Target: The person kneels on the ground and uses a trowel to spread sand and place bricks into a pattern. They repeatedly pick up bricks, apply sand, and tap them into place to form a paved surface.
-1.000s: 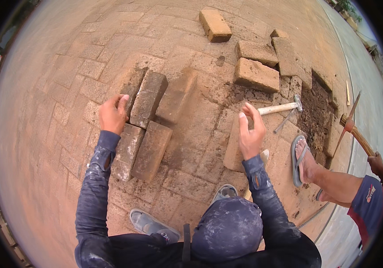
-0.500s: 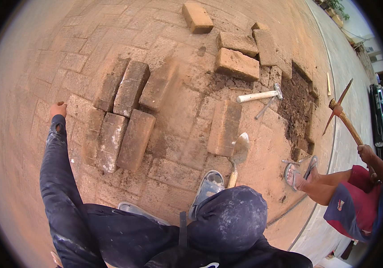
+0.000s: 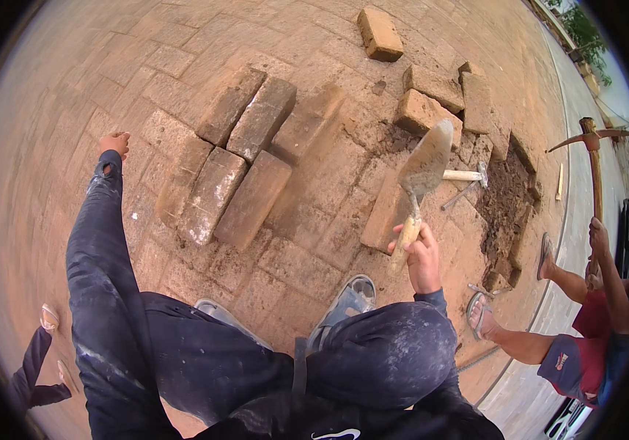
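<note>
Right hand point(image 3: 423, 258) grips a trowel point(image 3: 426, 163) right of the dark bricks point(image 3: 262, 121); left hand point(image 3: 114, 144), closure unclear, hangs left of them.

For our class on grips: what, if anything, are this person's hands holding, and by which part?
The right hand holds the trowel by its handle; nothing shows in the left hand.

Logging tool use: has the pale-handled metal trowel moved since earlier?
Yes: the trowel rose off the brick paving in the bare right hand, its blade shifting from near to far end of the brown rectangular brick.
</note>
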`<act>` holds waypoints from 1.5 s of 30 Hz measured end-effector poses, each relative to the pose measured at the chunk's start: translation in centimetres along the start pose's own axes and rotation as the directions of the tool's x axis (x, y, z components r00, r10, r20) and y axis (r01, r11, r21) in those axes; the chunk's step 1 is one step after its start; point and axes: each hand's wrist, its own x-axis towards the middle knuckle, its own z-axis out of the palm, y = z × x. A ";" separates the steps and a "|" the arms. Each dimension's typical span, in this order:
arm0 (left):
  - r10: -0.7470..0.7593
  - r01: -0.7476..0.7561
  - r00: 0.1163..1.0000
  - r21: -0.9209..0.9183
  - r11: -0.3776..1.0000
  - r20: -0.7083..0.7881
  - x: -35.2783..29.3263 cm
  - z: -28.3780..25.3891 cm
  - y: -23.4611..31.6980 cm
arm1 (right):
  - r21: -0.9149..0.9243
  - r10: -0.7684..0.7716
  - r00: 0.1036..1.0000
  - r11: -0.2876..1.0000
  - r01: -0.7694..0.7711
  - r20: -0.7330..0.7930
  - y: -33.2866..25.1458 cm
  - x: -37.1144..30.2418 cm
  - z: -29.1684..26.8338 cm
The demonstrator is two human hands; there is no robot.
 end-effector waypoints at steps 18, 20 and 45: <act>0.043 -0.043 0.999 0.005 0.999 -0.026 -1.2 -4.5 -3.1 | -0.750 -0.009 0.783 -0.296 0.592 0.621 -8.3 18.2 11.1; 0.063 -0.061 0.998 -0.062 0.996 0.027 -2.1 1.5 -0.5 | -0.849 -0.193 0.841 -0.286 0.444 0.505 -9.0 21.6 7.4; 0.696 -0.626 0.718 0.452 0.636 0.016 -12.8 4.5 10.1 | -0.853 -0.071 0.851 -0.088 0.514 0.520 -5.5 11.7 5.5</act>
